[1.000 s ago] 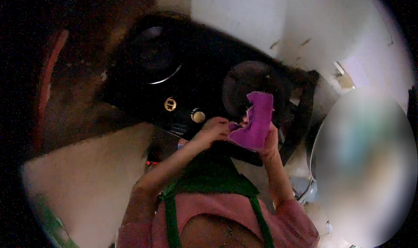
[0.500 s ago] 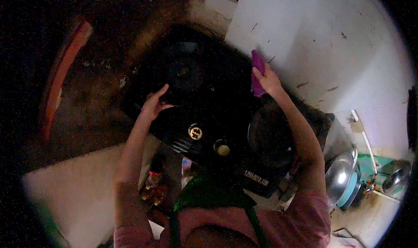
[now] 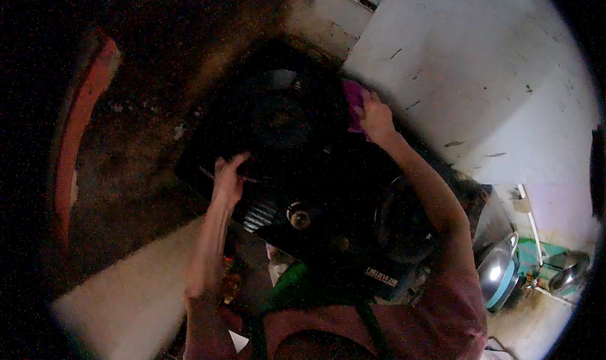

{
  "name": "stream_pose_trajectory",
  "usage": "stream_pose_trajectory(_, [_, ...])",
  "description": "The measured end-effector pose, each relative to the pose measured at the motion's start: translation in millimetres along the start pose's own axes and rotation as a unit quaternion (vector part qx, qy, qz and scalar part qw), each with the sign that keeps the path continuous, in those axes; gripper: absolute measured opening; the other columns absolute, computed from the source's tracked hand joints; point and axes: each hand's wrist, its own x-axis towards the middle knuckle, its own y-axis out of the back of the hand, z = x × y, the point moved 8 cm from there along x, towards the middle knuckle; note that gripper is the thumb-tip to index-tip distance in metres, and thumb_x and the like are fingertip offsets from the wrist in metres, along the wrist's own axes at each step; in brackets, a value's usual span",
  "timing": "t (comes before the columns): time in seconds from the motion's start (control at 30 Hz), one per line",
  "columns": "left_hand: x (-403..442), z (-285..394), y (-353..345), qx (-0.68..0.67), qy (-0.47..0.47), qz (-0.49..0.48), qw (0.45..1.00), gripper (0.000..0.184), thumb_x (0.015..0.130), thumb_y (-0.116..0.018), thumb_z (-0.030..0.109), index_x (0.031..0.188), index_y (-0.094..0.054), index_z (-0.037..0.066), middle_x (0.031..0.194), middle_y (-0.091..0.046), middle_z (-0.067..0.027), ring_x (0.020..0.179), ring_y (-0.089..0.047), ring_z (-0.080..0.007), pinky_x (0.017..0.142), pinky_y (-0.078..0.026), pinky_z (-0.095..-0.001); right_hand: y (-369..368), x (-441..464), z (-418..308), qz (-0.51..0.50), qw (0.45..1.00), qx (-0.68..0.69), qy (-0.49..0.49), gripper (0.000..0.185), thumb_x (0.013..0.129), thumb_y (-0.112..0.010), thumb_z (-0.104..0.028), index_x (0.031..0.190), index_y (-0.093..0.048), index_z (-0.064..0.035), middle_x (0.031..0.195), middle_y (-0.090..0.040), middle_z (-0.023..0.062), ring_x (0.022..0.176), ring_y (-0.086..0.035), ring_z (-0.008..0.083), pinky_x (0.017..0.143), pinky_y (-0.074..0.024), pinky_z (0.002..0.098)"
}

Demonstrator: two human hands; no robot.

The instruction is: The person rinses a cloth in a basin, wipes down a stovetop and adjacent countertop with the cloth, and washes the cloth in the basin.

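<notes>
A black stove top [image 3: 315, 170] with a round knob [image 3: 298, 216] on its front side lies before me. My right hand [image 3: 377, 117] holds a purple cloth [image 3: 355, 106] against the stove's back edge, close to the wall. At the stove's left front edge is my left hand [image 3: 230, 174], its fingers apart and no object seen in it. A dark round burner [image 3: 281, 121] lies between the hands. Another dark round shape [image 3: 404, 218] is under my right forearm. Much of the black surface is too dark to make out.
A pale wall [image 3: 467, 76] rises behind the stove. At the right are a metal pan [image 3: 495, 268], a metal bowl [image 3: 571, 278] and a white pipe [image 3: 531, 224]. A red curved strip [image 3: 85, 132] stands far left, with a pale board [image 3: 136, 284] at lower left.
The cloth, first held in both hands near my body, went to the stove's back edge in my right hand, then slightly left. My left hand let go of it and moved left to the front edge.
</notes>
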Motion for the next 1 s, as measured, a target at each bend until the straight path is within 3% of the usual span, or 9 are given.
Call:
stream_pose_trajectory(0.1, [-12.8, -26.3, 43.7, -0.102, 0.008, -0.033, 0.994, 0.045, 0.068, -0.064, 0.006, 0.107, -0.043, 0.005, 0.1, -0.053, -0.0091, 0.089, -0.052, -0.0222, 0.08, -0.041, -0.0386, -22.2, 47.5, -37.0, -0.009, 0.997, -0.017, 0.07, 0.044, 0.071, -0.058, -0.013, 0.111, -0.042, -0.0042, 0.102, -0.049, 0.0215, 0.084, -0.053, 0.0384, 0.07, -0.0455, 0.044])
stream_pose_trajectory(0.33, [-116.8, -83.9, 181.2, -0.115, 0.005, 0.141, 0.983, 0.042, 0.065, -0.064, 0.006, 0.104, -0.046, 0.006, 0.095, -0.053, -0.007, 0.087, -0.052, -0.0216, 0.072, -0.044, -0.0381, -76.3, 122.5, -182.5, -0.038, 0.965, 0.017, 0.257, 0.048, 0.065, -0.061, -0.012, 0.11, -0.045, -0.0048, 0.099, -0.052, 0.0202, 0.082, -0.056, 0.0329, 0.068, -0.0483, 0.0412])
stream_pose_trajectory(0.47, [-158.7, -108.0, 217.5, -0.149, 0.033, 0.198, 0.968, 0.044, 0.063, -0.064, 0.006, 0.103, -0.047, 0.006, 0.093, -0.054, -0.0088, 0.082, -0.052, -0.0231, 0.068, -0.044, -0.0391, -118.3, 69.5, -292.9, -0.077, 0.917, -0.103, 0.379, 0.036, 0.073, -0.05, -0.01, 0.108, -0.046, -0.0027, 0.099, -0.052, 0.0208, 0.072, -0.059, 0.0309, 0.054, -0.0499, 0.0404])
stream_pose_trajectory(0.53, [-178.3, -93.7, 206.1, -0.172, 0.023, 0.23, 0.958, 0.045, 0.062, -0.064, 0.005, 0.103, -0.046, 0.005, 0.093, -0.053, -0.0099, 0.08, -0.052, -0.024, 0.068, -0.044, -0.0384, -126.5, 24.3, -317.2, -0.07, 0.912, 0.065, 0.398, 0.032, 0.077, -0.044, -0.011, 0.108, -0.046, -0.0038, 0.098, -0.052, 0.0197, 0.067, -0.059, 0.029, 0.049, -0.0485, 0.0409])
stream_pose_trajectory(0.6, [-193.1, -83.6, 203.2, -0.175, 0.019, 0.253, 0.951, 0.046, 0.061, -0.064, 0.005, 0.104, -0.046, 0.004, 0.092, -0.053, -0.0106, 0.079, -0.052, -0.0246, 0.068, -0.045, -0.0378, -133.2, -46.2, -328.0, -0.104, 0.86, 0.018, 0.499, 0.031, 0.076, -0.045, -0.011, 0.107, -0.047, -0.0038, 0.097, -0.052, 0.0181, 0.07, -0.058, 0.0266, 0.055, -0.0479, 0.0362])
stream_pose_trajectory(0.7, [-208.5, -80.1, 216.3, -0.193, -0.027, 0.269, 0.943, 0.051, 0.061, -0.064, 0.004, 0.108, -0.044, 0.004, 0.093, -0.053, -0.011, 0.08, -0.052, -0.0256, 0.068, -0.044, -0.0388, -134.6, -105.0, -308.8, -0.004, 0.76, 0.456, 0.462, 0.033, 0.076, -0.05, -0.014, 0.108, -0.046, -0.005, 0.095, -0.053, 0.0143, 0.074, -0.056, 0.0209, 0.062, -0.045, 0.0303])
stream_pose_trajectory(0.87, [-226.9, -90.0, 237.7, -0.204, -0.021, 0.272, 0.94, 0.057, 0.062, -0.062, 0.002, 0.114, -0.041, 0.006, 0.094, -0.053, -0.0097, 0.081, -0.052, -0.0266, 0.067, -0.045, -0.0411, -167.8, -147.8, -303.9, -0.434, 0.788, 0.068, 0.431, 0.036, 0.071, -0.059, -0.017, 0.105, -0.049, -0.0086, 0.091, -0.053, 0.0098, 0.081, -0.052, 0.0224, 0.067, -0.0428, 0.0306])
stream_pose_trajectory(0.97, [-242.5, -87.0, 230.8, -0.166, 0.036, 0.32, 0.932, 0.056, 0.063, -0.06, 0.001, 0.115, -0.04, 0.008, 0.097, -0.052, -0.0096, 0.082, -0.052, -0.0262, 0.067, -0.045, -0.0402, -35.0, -57.6, -289.8, -0.182, 0.792, 0.388, 0.434, 0.037, 0.054, -0.064, -0.008, 0.09, -0.057, -0.0099, 0.085, -0.053, 0.0101, 0.085, -0.052, 0.0284, 0.066, -0.0452, 0.0384])
stream_pose_trajectory(1.0, [-242.0, -94.7, 234.8, -0.167, 0.036, 0.32, 0.932, 0.056, 0.063, -0.06, 0.001, 0.115, -0.04, 0.008, 0.097, -0.052, -0.0096, 0.082, -0.052, -0.0262, 0.067, -0.045, -0.0402, -16.5, -18.6, -281.3, -0.232, 0.834, 0.347, 0.361, 0.034, 0.054, -0.063, -0.006, 0.088, -0.058, -0.0113, 0.085, -0.053, 0.0096, 0.083, -0.053, 0.0283, 0.065, -0.0453, 0.0381])
